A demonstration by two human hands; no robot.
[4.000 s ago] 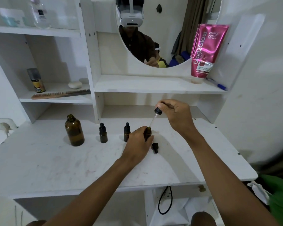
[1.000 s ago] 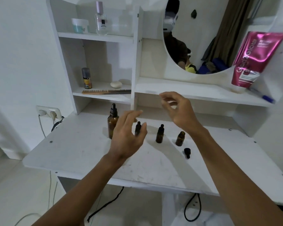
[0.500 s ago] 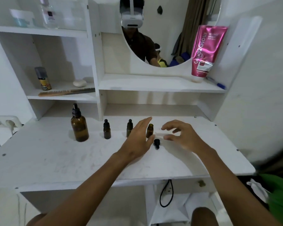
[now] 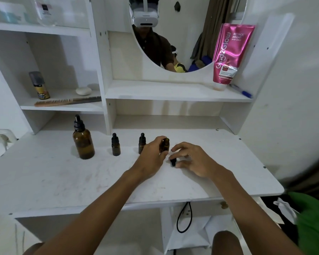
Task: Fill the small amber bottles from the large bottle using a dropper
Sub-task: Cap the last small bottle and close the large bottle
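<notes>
The large amber bottle [image 4: 83, 142] stands at the left of the white table [image 4: 66, 177] with its black dropper cap on. Two small amber bottles [image 4: 115, 145] [image 4: 141, 142] with black dropper caps stand to its right. My left hand [image 4: 152, 153] is wrapped around a third small amber bottle [image 4: 165, 144], which has no cap. Its small black dropper cap [image 4: 172, 161] lies on the table just right of it. My right hand [image 4: 193, 159] hovers over the cap with thumb and fingers on either side of it; whether they touch it is unclear.
White shelves rise behind the table. They hold a pink tube [image 4: 230, 54], a blue pen [image 4: 241, 92], a comb [image 4: 66, 102], a spray can [image 4: 39, 85] and a soap bar [image 4: 83, 91]. An oval mirror [image 4: 182, 30] hangs above. A wall socket [image 4: 0, 138] sits far left.
My left hand has closed around the uncapped small bottle. My right hand has dropped lower around the loose cap. Earlier the dropper went back onto the large bottle.
</notes>
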